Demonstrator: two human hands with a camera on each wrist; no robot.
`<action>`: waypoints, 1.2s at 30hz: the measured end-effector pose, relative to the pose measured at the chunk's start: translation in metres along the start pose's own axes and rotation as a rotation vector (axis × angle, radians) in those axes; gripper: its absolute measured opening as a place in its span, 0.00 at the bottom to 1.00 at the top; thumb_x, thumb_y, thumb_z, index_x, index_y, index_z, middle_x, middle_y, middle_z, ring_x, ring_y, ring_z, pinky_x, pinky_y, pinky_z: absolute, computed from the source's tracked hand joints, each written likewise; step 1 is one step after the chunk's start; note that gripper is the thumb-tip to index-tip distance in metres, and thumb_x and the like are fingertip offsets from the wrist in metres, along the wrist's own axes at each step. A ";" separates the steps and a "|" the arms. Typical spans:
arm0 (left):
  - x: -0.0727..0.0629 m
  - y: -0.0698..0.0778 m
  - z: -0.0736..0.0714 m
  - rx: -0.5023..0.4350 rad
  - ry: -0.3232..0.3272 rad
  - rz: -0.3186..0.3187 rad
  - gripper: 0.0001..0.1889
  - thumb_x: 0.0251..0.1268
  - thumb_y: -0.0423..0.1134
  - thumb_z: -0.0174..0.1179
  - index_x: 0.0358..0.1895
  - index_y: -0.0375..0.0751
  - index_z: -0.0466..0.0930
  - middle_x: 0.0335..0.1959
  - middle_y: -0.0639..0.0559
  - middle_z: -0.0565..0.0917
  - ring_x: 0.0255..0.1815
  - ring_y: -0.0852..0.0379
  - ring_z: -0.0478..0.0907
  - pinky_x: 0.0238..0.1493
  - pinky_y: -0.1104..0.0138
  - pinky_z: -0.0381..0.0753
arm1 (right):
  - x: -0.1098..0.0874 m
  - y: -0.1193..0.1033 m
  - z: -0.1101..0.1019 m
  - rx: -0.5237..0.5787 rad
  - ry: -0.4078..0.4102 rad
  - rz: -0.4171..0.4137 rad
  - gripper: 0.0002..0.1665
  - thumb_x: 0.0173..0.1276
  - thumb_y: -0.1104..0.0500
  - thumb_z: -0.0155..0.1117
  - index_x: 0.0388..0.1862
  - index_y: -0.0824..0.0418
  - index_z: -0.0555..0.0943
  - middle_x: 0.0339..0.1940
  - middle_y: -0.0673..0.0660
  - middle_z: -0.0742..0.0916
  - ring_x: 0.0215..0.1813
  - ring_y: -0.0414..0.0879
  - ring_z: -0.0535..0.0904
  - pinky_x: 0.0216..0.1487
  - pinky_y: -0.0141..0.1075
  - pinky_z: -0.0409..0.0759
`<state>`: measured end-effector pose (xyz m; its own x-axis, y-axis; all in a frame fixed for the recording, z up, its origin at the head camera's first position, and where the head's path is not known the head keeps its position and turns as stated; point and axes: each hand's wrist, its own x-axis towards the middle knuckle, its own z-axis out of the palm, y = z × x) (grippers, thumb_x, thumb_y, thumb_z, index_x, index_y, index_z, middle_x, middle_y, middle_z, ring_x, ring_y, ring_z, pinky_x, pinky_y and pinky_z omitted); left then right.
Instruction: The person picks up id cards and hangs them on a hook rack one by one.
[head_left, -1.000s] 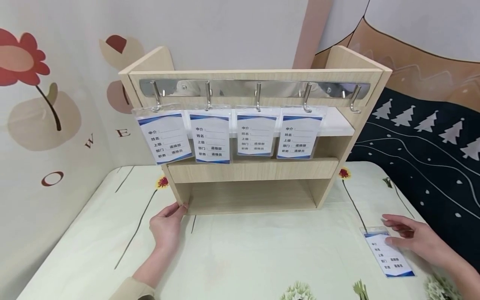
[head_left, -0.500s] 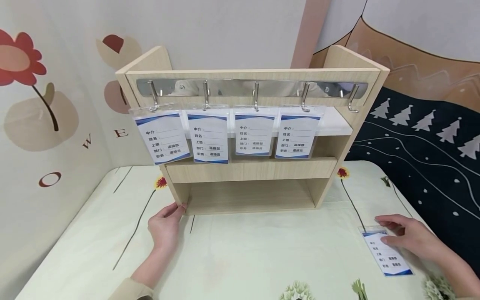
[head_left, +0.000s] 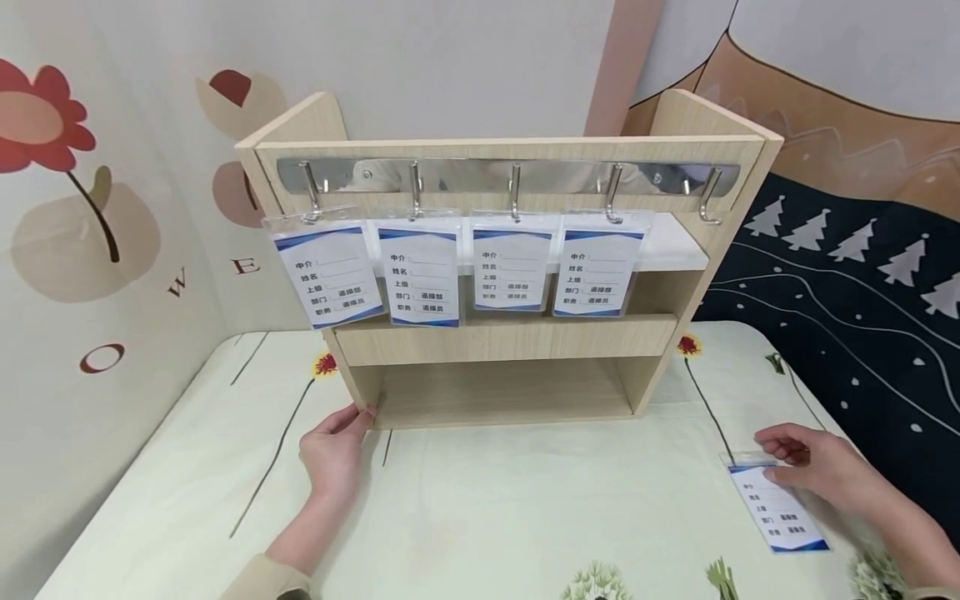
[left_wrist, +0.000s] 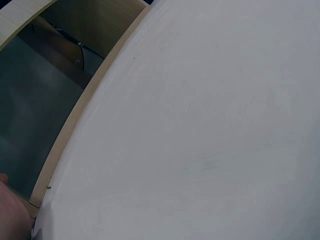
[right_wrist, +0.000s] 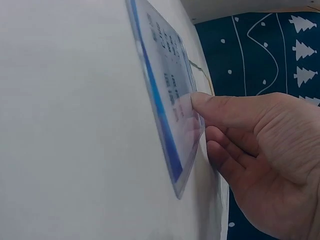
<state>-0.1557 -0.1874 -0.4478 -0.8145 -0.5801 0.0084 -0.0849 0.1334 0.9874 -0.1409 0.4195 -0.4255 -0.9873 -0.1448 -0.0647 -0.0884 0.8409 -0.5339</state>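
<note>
A light wooden shelf rack point(head_left: 502, 343) stands on the cloth-covered surface. My left hand point(head_left: 332, 450) grips its lower left front corner; only a bit of that hand point(left_wrist: 12, 215) shows in the left wrist view. To the right, a badge point(head_left: 780, 510) in a clear sleeve, white with blue ends, lies on the cloth. My right hand point(head_left: 828, 468) holds its right edge, the thumb point(right_wrist: 220, 107) on its face and the other fingers curled at the edge. Several like badges point(head_left: 420, 275) hang from a metal hook rail point(head_left: 465, 177) on the rack.
The rightmost hook point(head_left: 708, 196) carries no badge. A white shelf board point(head_left: 675, 244) shows behind the hanging badges. A patterned curtain point(head_left: 165, 208) stands at the left and back, and a dark tree-print cloth point(head_left: 847, 283) borders the right side.
My right hand has shifted slightly to the left over the badge, its fingers a little more curled. The left hand, the rack and the hanging badges stay in place.
</note>
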 end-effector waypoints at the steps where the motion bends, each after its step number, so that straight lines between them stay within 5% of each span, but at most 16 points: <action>1: 0.000 0.000 0.000 -0.001 0.000 -0.002 0.17 0.63 0.36 0.72 0.51 0.28 0.87 0.39 0.46 0.91 0.29 0.78 0.80 0.32 0.81 0.79 | 0.001 0.000 0.000 0.004 -0.010 0.006 0.27 0.61 0.64 0.77 0.57 0.71 0.80 0.44 0.54 0.84 0.38 0.35 0.74 0.38 0.28 0.77; 8: 0.000 0.001 0.000 0.020 -0.004 -0.001 0.16 0.64 0.37 0.71 0.51 0.29 0.87 0.42 0.42 0.90 0.30 0.79 0.80 0.32 0.81 0.79 | 0.009 -0.003 -0.005 -0.014 -0.070 0.041 0.26 0.62 0.65 0.76 0.57 0.73 0.78 0.43 0.54 0.83 0.39 0.38 0.73 0.37 0.30 0.76; 22: -0.001 0.002 0.001 0.029 -0.004 -0.011 0.16 0.64 0.36 0.70 0.51 0.28 0.87 0.42 0.41 0.90 0.30 0.78 0.80 0.32 0.81 0.79 | 0.005 0.002 -0.004 -0.025 -0.065 0.010 0.20 0.63 0.63 0.75 0.52 0.70 0.82 0.43 0.54 0.82 0.37 0.36 0.70 0.38 0.29 0.73; 36: -0.001 0.000 0.000 0.050 -0.013 -0.008 0.17 0.65 0.38 0.70 0.52 0.30 0.87 0.43 0.43 0.90 0.31 0.77 0.80 0.31 0.79 0.78 | -0.005 0.014 0.009 0.063 0.028 -0.012 0.20 0.66 0.65 0.73 0.54 0.69 0.80 0.48 0.57 0.82 0.39 0.35 0.72 0.38 0.24 0.71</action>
<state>-0.1553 -0.1870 -0.4474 -0.8213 -0.5706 -0.0019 -0.1196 0.1690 0.9783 -0.1360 0.4274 -0.4400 -0.9896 -0.1395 -0.0343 -0.0930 0.8043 -0.5868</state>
